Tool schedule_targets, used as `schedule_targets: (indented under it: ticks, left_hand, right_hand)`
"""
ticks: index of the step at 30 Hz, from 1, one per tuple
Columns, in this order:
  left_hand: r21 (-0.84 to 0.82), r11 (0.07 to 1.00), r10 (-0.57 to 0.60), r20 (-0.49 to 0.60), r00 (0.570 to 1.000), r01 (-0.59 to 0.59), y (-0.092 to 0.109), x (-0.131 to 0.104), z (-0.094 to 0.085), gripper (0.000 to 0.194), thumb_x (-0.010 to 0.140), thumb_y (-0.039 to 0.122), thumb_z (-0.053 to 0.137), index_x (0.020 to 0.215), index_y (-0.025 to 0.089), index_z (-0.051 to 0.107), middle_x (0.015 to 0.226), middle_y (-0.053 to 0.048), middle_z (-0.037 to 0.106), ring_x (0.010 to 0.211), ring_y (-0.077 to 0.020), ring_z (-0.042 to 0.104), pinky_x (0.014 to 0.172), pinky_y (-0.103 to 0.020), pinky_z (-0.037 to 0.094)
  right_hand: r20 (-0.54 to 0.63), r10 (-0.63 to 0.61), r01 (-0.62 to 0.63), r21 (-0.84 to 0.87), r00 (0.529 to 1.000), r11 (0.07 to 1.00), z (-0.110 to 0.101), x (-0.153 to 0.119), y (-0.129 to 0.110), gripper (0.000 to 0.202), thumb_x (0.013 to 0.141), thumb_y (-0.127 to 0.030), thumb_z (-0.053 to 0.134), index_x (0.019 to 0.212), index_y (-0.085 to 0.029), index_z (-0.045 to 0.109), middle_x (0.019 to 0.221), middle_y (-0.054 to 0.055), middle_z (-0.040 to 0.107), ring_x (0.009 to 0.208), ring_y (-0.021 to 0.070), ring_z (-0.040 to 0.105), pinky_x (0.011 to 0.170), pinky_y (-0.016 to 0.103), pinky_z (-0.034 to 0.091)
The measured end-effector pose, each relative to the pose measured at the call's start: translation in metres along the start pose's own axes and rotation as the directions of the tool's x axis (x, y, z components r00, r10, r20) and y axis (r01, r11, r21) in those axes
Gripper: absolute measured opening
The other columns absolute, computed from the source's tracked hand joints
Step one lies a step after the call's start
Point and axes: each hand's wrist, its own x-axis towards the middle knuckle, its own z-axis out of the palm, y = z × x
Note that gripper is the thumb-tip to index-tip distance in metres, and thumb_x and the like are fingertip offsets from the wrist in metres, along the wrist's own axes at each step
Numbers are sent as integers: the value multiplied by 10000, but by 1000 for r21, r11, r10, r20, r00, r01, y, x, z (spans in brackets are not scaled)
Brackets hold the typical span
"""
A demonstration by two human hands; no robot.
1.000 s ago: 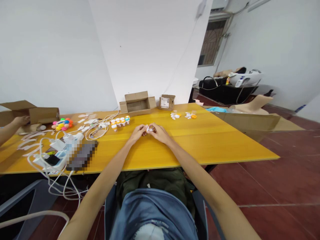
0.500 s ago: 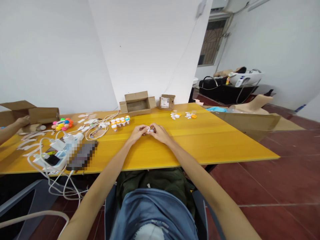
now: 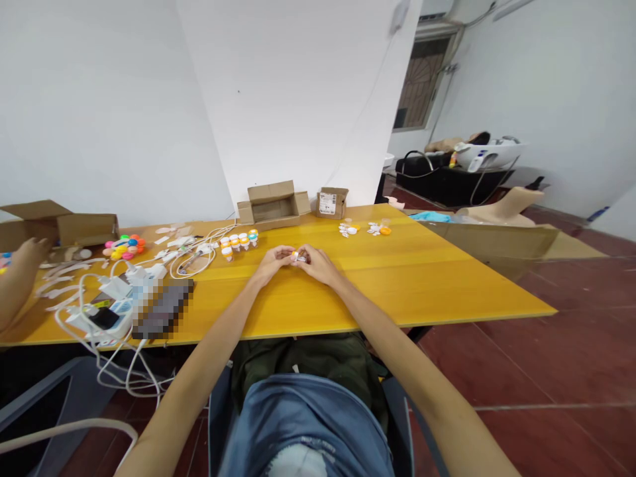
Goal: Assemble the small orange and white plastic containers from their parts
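Observation:
My left hand (image 3: 273, 263) and my right hand (image 3: 316, 264) meet above the middle of the yellow table (image 3: 298, 308). Between their fingertips is a small white and orange piece (image 3: 297, 256), partly covered by the fingers. Both hands are closed on it. To the left of my hands stands a group of small white and orange pieces (image 3: 235, 243), one with a teal part. Further right lie small white parts (image 3: 349, 229) and an orange piece (image 3: 385, 231).
Open cardboard boxes stand at the back (image 3: 275, 211) and far left (image 3: 89, 228); a smaller box (image 3: 331, 203) is beside the wall. Colourful balls (image 3: 124, 248), cables, a power strip (image 3: 122, 318) and a blurred dark object (image 3: 163, 308) lie left. Another person's hand (image 3: 30, 258) is far left.
The small piece between my fingers has turned slightly, and my left fingers have shifted a little. The other person's hand and forearm at the far left have moved.

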Motion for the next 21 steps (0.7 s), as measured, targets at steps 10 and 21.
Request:
schedule_targets:
  ticks: [10, 21]
  left_hand:
    - [-55, 998, -30, -25, 999, 28, 4, -1, 3, 383, 671, 513, 823, 808, 173, 715, 726, -8, 674, 670, -119, 588, 653, -245, 457]
    - [53, 998, -12, -4, 1000, 13, 2, -2, 1, 350, 687, 510, 798, 744, 175, 712, 662, -19, 653, 653, -143, 575, 616, -264, 424]
  right_hand:
    - [-28, -11, 11, -11, 1000, 1000, -2, -1, -4, 190, 821, -325, 653, 988, -246, 609, 878, 5, 720, 764, 194, 649, 710, 295, 474]
    - [-49, 12, -15, -73, 999, 997, -2, -1, -4, 199, 811, -296, 662, 999, -254, 613, 892, 12, 725, 773, 204, 656, 715, 301, 474]
